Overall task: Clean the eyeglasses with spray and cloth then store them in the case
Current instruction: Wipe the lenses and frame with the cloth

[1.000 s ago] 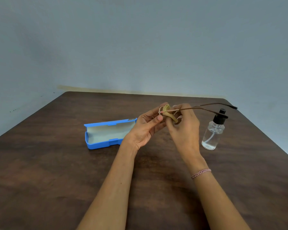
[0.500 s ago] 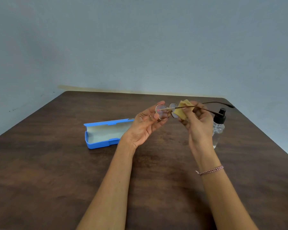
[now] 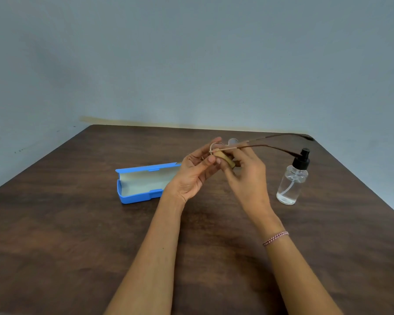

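Observation:
Thin-rimmed eyeglasses with brown temple arms hang above the dark wooden table, arms pointing right. My left hand pinches the frame at the near lens. My right hand presses a small yellow cloth against that lens. The far lens shows just above my fingers. An open blue case with a pale lining lies on the table left of my hands. A clear spray bottle with a black pump stands to the right.
The table's far edge meets a grey-blue wall. Its right edge runs diagonally behind the bottle. Bare tabletop lies in front of my forearms.
My right hand with the cloth has moved left, from the far lens back onto the near lens by my left fingers. The spray bottle is uncovered again. Case and bottle stayed put.

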`<action>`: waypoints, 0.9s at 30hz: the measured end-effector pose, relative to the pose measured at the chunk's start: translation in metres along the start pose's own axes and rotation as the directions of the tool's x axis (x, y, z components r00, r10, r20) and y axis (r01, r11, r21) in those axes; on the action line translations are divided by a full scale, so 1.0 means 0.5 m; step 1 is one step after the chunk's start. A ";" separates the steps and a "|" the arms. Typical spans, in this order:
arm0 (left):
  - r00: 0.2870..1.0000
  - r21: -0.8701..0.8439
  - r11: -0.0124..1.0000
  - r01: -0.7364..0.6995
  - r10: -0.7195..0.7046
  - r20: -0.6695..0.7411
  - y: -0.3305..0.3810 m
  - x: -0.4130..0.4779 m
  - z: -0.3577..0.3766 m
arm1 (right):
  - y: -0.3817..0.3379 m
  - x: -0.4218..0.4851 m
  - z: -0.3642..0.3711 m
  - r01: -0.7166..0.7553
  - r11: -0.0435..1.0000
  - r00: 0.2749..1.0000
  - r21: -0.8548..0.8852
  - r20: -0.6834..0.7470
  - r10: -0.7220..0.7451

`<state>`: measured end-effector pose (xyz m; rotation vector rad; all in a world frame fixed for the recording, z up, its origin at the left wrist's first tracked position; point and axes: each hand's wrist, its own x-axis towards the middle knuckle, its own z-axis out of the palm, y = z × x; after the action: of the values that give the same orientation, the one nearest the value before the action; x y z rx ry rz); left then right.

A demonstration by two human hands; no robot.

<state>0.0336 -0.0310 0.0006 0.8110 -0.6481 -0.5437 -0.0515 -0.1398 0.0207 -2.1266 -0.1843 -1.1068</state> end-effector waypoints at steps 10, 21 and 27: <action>0.998 0.046 0.997 0.058 -0.059 0.036 -0.007 -0.001 0.009 | 0.001 -0.002 -0.005 -0.055 0.988 0.989 -0.144 -0.143 0.034; 0.996 0.026 0.998 0.064 -0.065 0.058 0.002 -0.005 0.011 | 0.021 0.003 -0.023 -0.039 0.972 0.980 -0.233 -0.199 -0.009; 0.997 0.006 0.999 0.040 -0.040 0.063 0.011 -0.009 0.008 | 0.036 0.003 -0.021 -0.082 0.951 0.987 -0.299 -0.155 0.036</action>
<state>0.0288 -0.0271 0.0057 0.8151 -0.6922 -0.6063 -0.0498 -0.1602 0.0164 -2.2876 0.1288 -1.3210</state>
